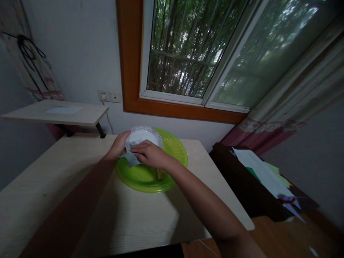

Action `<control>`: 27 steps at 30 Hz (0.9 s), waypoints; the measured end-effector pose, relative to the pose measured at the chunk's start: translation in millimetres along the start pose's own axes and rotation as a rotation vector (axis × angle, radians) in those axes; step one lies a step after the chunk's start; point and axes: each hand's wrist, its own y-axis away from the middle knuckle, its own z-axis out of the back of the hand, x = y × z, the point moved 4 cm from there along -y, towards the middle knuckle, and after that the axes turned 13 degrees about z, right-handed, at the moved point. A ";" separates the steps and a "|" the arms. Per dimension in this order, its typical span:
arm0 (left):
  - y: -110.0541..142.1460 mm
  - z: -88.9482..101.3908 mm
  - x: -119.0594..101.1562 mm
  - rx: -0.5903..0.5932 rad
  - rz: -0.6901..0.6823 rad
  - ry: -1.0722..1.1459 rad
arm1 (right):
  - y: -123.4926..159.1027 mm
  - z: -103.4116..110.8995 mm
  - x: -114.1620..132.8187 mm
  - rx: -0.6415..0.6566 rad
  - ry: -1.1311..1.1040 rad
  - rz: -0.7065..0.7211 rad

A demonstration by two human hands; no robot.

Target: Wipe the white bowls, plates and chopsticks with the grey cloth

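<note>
My left hand (119, 144) grips the left rim of a white plate (143, 135) with a patterned edge. The plate is held tilted above a green plastic basket (174, 145) on the table. My right hand (149, 154) presses a greyish-blue cloth (130, 158) against the plate's inner face, its fingers held together over the cloth. Part of the cloth hangs down below the plate's lower left edge. A light wooden piece (159, 174) shows in the basket under my right wrist; its upper end is hidden.
The basket stands on a pale wooden table (139, 218). A raised shelf (34, 113) with a paper sheet (64, 109) is at the back left. Behind are wall sockets (109, 96) and a window. Papers (264, 172) lie on dark furniture to the right.
</note>
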 end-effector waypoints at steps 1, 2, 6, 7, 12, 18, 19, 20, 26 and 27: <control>0.3 -0.5 -1.5 -0.001 -0.025 -0.022 | -3.2 -4.3 -3.5 0.000 0.019 0.013; 0.8 -1.4 -2.5 -0.004 -0.042 -0.043 | -5.7 -8.1 -7.7 0.003 0.045 0.017; 3.9 -9.6 -0.3 0.072 0.015 0.067 | -9.1 -12.6 -26.9 -0.032 0.183 -0.033; 4.7 -12.0 0.7 0.103 0.030 0.089 | -8.2 -11.3 -31.6 -0.043 0.220 -0.065; 6.0 -15.4 6.2 0.183 0.103 0.153 | 6.5 2.6 -43.7 -0.052 0.379 -0.260; 7.5 -10.5 8.4 0.137 0.139 0.134 | 35.6 12.8 -32.8 0.019 0.514 -0.473; 8.2 -10.3 8.1 0.132 0.132 0.134 | 39.9 12.6 -30.4 0.044 0.515 -0.497; 8.9 -10.2 7.8 0.128 0.126 0.135 | 43.9 12.2 -28.2 0.071 0.510 -0.519; 12.2 -11.8 6.0 0.131 0.122 0.124 | 54.4 12.2 -13.6 0.103 0.267 -0.465; 12.2 -11.7 5.8 0.127 0.124 0.123 | 53.1 11.7 -10.5 0.086 0.187 -0.419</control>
